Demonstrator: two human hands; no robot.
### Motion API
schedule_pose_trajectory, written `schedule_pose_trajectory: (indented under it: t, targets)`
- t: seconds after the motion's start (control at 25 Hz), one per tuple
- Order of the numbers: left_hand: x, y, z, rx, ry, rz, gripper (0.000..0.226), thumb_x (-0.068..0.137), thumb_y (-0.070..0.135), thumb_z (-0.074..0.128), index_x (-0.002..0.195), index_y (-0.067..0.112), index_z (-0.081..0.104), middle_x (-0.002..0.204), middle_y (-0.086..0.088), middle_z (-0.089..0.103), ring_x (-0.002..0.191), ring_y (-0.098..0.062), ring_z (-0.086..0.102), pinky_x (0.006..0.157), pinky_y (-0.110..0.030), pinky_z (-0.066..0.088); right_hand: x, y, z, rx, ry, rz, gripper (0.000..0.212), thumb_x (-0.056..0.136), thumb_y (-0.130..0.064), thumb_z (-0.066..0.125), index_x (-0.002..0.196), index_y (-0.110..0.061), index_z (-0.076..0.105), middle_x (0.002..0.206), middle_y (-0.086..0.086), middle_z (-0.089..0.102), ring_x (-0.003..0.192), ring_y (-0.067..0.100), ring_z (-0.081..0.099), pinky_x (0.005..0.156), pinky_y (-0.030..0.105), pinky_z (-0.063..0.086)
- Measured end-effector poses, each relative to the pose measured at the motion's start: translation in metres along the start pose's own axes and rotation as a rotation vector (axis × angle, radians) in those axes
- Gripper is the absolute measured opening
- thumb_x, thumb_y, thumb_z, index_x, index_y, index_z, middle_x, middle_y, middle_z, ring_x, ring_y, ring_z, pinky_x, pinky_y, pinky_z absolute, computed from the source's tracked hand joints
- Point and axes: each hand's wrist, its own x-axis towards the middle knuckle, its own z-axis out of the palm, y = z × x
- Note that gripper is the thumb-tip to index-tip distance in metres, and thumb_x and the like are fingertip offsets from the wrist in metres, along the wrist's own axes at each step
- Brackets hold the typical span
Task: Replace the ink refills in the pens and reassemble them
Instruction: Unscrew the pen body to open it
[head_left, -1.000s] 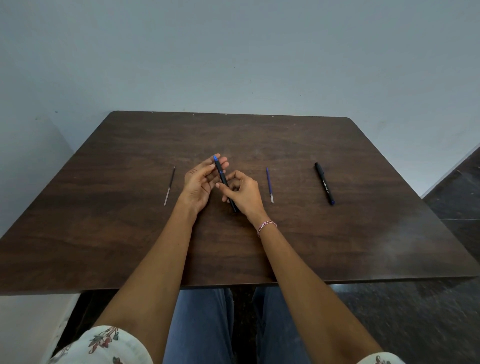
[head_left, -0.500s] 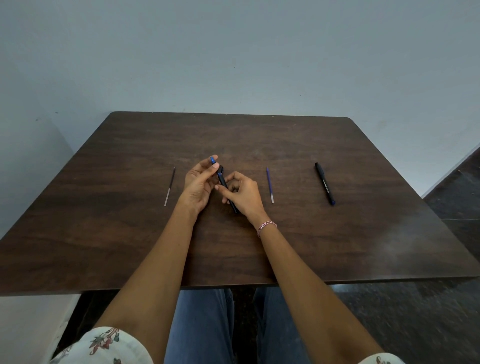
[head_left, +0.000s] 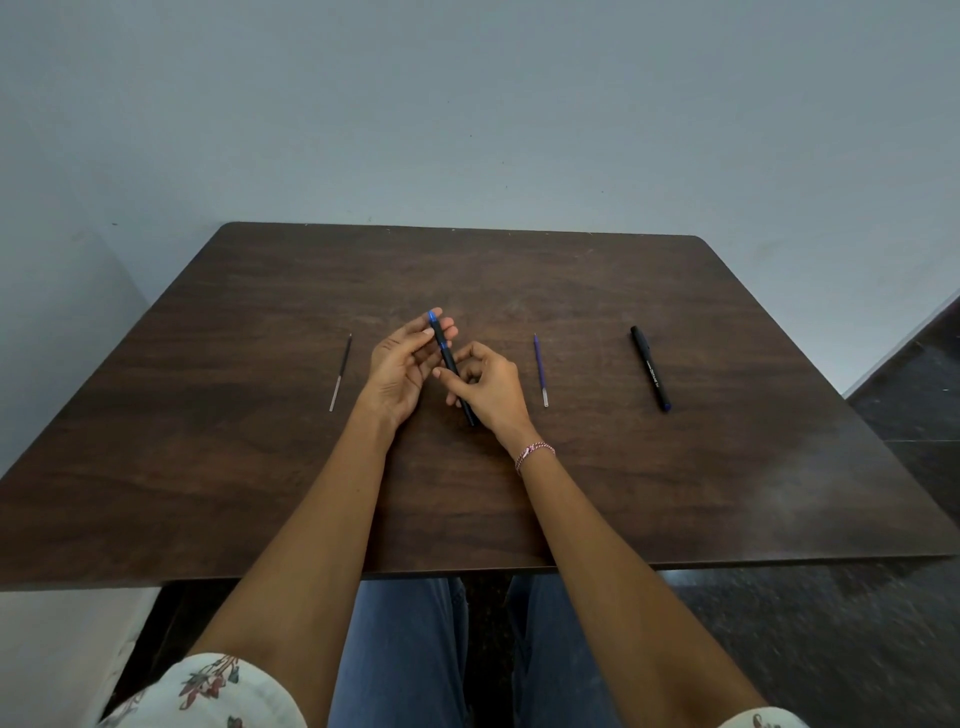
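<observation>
Over the middle of the dark wooden table (head_left: 675, 493), both hands hold one black pen (head_left: 447, 356) with a blue end and a blue ring. My left hand (head_left: 400, 364) pinches its far, blue-tipped end between thumb and fingers. My right hand (head_left: 488, 389) grips the barrel lower down; the pen's near end pokes out beneath it. A thin black refill (head_left: 341, 371) lies to the left of my hands. A blue refill (head_left: 540, 369) lies to the right. Further right, a second black pen (head_left: 650, 368) with a blue tip lies capped on the table.
A plain grey wall stands behind the table's far edge. The table's near edge runs over my lap. Dark tiled floor shows to the right.
The blue end piece, lifted slightly off the barrel half a second ago, now sits close against the barrel again. Both hands have stayed in place.
</observation>
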Motion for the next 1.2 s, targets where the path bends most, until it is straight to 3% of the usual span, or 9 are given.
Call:
schedule_pose_trajectory:
  t: [0.28, 0.44, 0.6, 0.92, 1.2]
  targets:
    - [0.0014, -0.0006, 0.0029, 0.047, 0.075, 0.072, 0.025, 0.088, -0.007, 0.056, 0.098, 0.015, 0.061, 0.084, 0.003, 0.064, 0.073, -0.007, 0.066, 0.065, -0.019, 0.055, 0.0, -0.0002, 0.0006, -0.009, -0.021, 0.013, 0.016, 0.083, -0.021, 0.073, 0.088, -0.019, 0.059, 0.056, -0.003, 0.064, 0.048, 0.0, 0.06, 0.055, 0.011, 0.049]
    - [0.0018, -0.0016, 0.0014, 0.059, 0.051, 0.046, 0.02, 0.09, 0.001, 0.056, 0.102, 0.013, 0.065, 0.084, 0.003, 0.067, 0.078, -0.008, 0.066, 0.069, -0.02, 0.055, 0.0001, -0.0002, 0.0001, -0.007, -0.018, 0.014, 0.016, 0.083, -0.02, 0.073, 0.088, -0.019, 0.058, 0.055, -0.004, 0.064, 0.049, -0.001, 0.061, 0.055, 0.009, 0.047]
    - [0.0018, -0.0015, -0.0013, -0.005, 0.01, 0.004, 0.024, 0.093, -0.001, 0.047, 0.107, 0.006, 0.065, 0.098, -0.006, 0.074, 0.094, -0.015, 0.07, 0.077, -0.025, 0.057, -0.0001, -0.0006, -0.0002, -0.006, 0.0, 0.003, 0.016, 0.083, -0.02, 0.073, 0.088, -0.018, 0.058, 0.055, -0.004, 0.064, 0.048, -0.001, 0.06, 0.056, 0.008, 0.045]
    - [0.0015, -0.0014, 0.0013, 0.069, 0.082, 0.017, 0.018, 0.089, 0.002, 0.059, 0.099, 0.014, 0.067, 0.077, 0.005, 0.072, 0.075, -0.006, 0.066, 0.069, -0.017, 0.054, -0.001, -0.0004, 0.0002, 0.007, -0.006, -0.005, 0.022, 0.083, -0.019, 0.073, 0.093, -0.026, 0.055, 0.053, -0.005, 0.061, 0.048, 0.0, 0.061, 0.056, 0.008, 0.046]
    - [0.0027, -0.0022, 0.0026, 0.072, 0.131, 0.016, 0.016, 0.087, 0.001, 0.061, 0.096, 0.012, 0.066, 0.086, 0.003, 0.069, 0.08, -0.008, 0.065, 0.073, -0.021, 0.055, -0.0011, -0.001, 0.0003, 0.006, -0.002, -0.037, 0.031, 0.082, -0.015, 0.074, 0.105, -0.022, 0.055, 0.049, -0.004, 0.055, 0.045, 0.005, 0.059, 0.055, 0.016, 0.049]
